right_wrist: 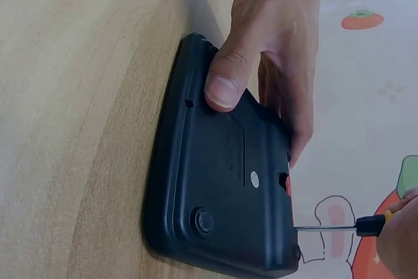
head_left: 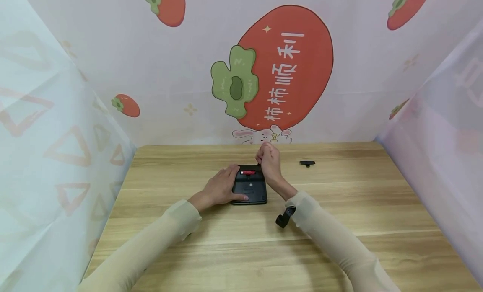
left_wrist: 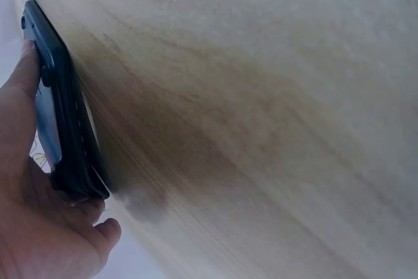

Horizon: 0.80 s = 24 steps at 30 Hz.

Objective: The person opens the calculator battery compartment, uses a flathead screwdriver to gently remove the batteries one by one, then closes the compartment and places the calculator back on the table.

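Note:
A black calculator point(head_left: 258, 193) lies face down on the table with its battery slot uncovered. Inside the slot sits a red battery point(head_left: 247, 172). My left hand point(head_left: 220, 185) grips the calculator's left side, thumb point(right_wrist: 223, 89) on its back and fingers around the far edge. In the right wrist view my right hand point(right_wrist: 400, 233) holds a screwdriver point(right_wrist: 371, 226) by its black and yellow handle. The thin metal shaft reaches the calculator's far right corner, beside the battery slot; its tip is hidden there. From the head view, the right fist mostly covers the screwdriver.
A small black battery cover point(head_left: 307, 163) lies on the wooden table point(head_left: 339, 191), right of the right hand. Behind the table hangs a white cloth point(head_left: 177, 74) printed with persimmons, and pale curtains stand at both sides. A black strap piece point(head_left: 285, 217) hangs at the right wrist.

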Each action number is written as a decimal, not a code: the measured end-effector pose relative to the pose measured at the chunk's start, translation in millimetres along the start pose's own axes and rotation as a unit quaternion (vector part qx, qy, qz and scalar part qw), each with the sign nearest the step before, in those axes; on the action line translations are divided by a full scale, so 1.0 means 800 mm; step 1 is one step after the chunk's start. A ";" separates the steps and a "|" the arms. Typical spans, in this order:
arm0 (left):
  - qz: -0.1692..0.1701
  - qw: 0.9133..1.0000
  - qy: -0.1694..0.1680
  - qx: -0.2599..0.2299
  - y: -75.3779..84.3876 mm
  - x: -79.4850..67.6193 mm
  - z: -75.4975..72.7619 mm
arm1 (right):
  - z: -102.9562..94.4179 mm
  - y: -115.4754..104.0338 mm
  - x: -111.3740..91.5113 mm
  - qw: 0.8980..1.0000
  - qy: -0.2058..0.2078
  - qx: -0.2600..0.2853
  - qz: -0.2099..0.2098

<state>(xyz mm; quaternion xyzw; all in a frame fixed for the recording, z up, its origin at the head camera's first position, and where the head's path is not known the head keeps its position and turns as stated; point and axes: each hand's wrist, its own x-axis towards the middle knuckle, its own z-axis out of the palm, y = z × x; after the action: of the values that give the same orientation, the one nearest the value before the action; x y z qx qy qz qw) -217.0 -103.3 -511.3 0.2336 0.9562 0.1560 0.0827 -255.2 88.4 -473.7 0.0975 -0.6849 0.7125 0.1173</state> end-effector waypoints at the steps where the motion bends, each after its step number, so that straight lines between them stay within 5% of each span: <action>1: 0.000 1.000 -0.001 0.000 0.000 0.000 0.000 | -0.001 0.001 0.000 1.000 0.001 0.007 0.001; 18: 0.003 1.000 0.001 -0.006 -0.001 0.000 -0.001 | -0.005 0.003 -0.001 0.996 0.007 0.094 -0.002; 24: -0.001 1.000 -0.003 -0.002 -0.002 0.003 0.000 | -0.012 0.003 0.004 0.983 0.045 0.180 0.020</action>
<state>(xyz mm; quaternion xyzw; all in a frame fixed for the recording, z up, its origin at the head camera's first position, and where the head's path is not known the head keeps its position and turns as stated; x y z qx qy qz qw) -219.4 -103.4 -512.3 0.2332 0.9557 0.1575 0.0866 -259.0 98.3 -475.3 0.0710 -0.5416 0.8298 0.1145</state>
